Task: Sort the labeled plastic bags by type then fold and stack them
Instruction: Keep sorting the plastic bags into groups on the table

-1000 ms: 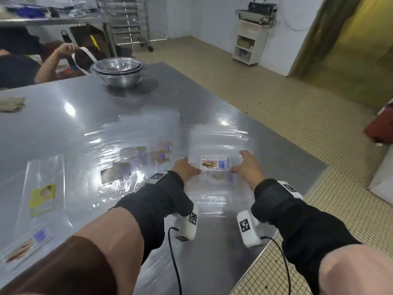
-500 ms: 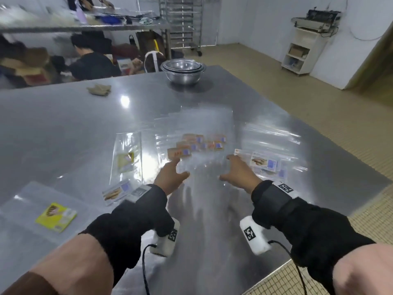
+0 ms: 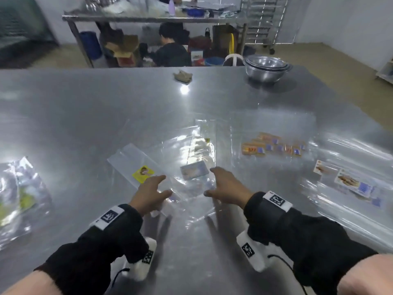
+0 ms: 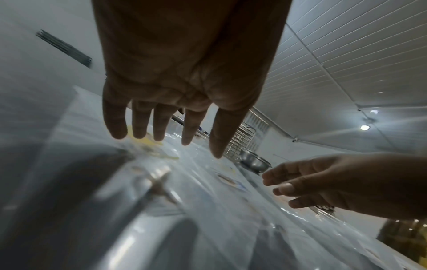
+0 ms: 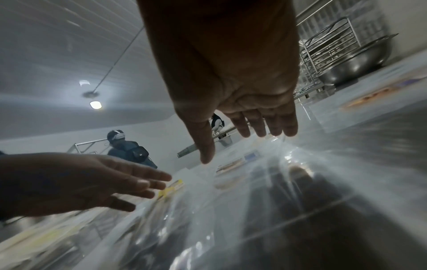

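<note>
1. Both hands hang spread and empty above the tabletop: left hand [image 3: 150,193], right hand [image 3: 227,187].
2. Between them, toward the near edge, lies a clear bag [image 3: 191,188] with a pale label [image 3: 194,170].
3. Its long axis seems to run away from the person, just ahead of both hands; neither is clearly nearer.
4. A yellow-label bag [image 3: 143,173] lies just left.

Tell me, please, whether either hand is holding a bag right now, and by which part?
Nothing is held. The left hand and right hand hover open, fingers straight, over the clear bag lying on the table.
</note>
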Motion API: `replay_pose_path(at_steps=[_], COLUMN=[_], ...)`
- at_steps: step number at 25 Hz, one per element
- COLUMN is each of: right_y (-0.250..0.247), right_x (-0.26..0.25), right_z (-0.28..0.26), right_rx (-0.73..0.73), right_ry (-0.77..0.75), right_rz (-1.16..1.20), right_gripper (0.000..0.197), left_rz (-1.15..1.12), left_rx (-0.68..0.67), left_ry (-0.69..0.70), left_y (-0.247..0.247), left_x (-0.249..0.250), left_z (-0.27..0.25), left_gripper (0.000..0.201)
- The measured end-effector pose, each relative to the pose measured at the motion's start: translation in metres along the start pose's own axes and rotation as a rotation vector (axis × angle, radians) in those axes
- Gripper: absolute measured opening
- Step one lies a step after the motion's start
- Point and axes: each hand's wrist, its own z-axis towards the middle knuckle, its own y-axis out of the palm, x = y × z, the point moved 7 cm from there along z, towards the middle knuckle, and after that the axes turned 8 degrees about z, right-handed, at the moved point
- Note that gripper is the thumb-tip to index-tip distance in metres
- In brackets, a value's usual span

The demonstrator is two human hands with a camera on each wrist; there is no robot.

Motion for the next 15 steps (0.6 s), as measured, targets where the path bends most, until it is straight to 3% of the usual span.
replay_pose_path(at_steps=[2,5,10,15], right_y=[0.008,0.010,0.003,0.013], right_x=[-0.008,-0.005,0.000,0.000], right_z=[0.023,0.054,0.069,0.079], right_rx=[0.042,0.155,0.306,0.282], right_ry=[0.035,0.177,0.327,0.243], right_rz=[0.006,0.000,-0.027,0.015], right_gripper=[0.074,0.076,0.084,0.070], left_rz=[0.120,0.303,0.208,0.164], left_rx=[-0.026,-0.043,0.121,0.176], left_ry=[-0.088,-0.155,-0.228,-0.242], left_y=[-0.004,-0.003,-0.019,-0.041], left_x=[-0.028,-0.053,-0.071,-0.099], left_z=[0.000,0.002,0.005,0.006], left_gripper=[0.089,0.074,0.046,0.066])
